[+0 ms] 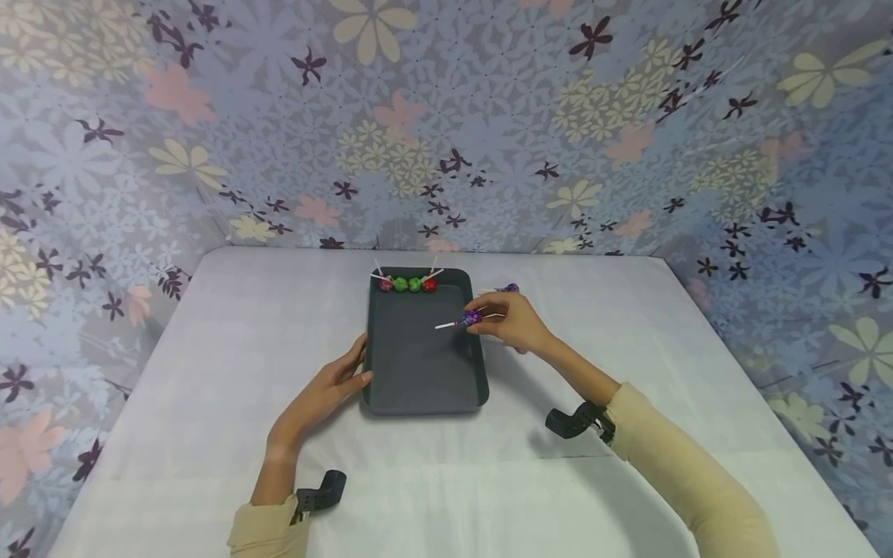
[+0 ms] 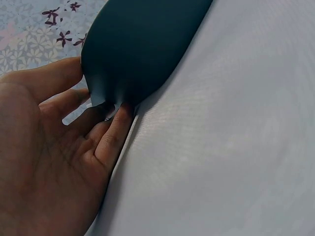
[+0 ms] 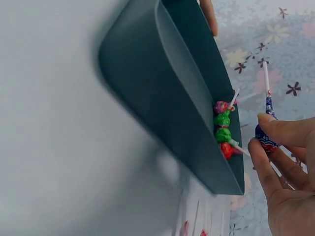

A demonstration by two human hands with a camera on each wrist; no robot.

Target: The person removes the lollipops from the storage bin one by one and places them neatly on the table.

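Observation:
A dark grey rectangular tray [image 1: 424, 364] sits on the white-covered table. At its far end several lollipops [image 1: 415, 285] in red, green and pink wrappers form a row, with white sticks angling out. My right hand [image 1: 512, 319] pinches a purple-blue wrapped lollipop [image 1: 471, 318] between thumb and fingers, over the tray's right side. In the right wrist view this lollipop's stick points up, away from the fingertips. My left hand [image 1: 335, 385] touches the tray's left outer wall, its thumb apart from the other fingers. The left wrist view shows those fingertips [image 2: 125, 110] against the wall.
Another purple lollipop [image 1: 512, 287] shows just beyond my right hand, partly hidden by it. At the bottom of the right wrist view are blurred white sticks with red ends [image 3: 203, 232]. Flower-patterned fabric [image 1: 446, 155] stands behind the table [image 1: 209, 325] and along its sides.

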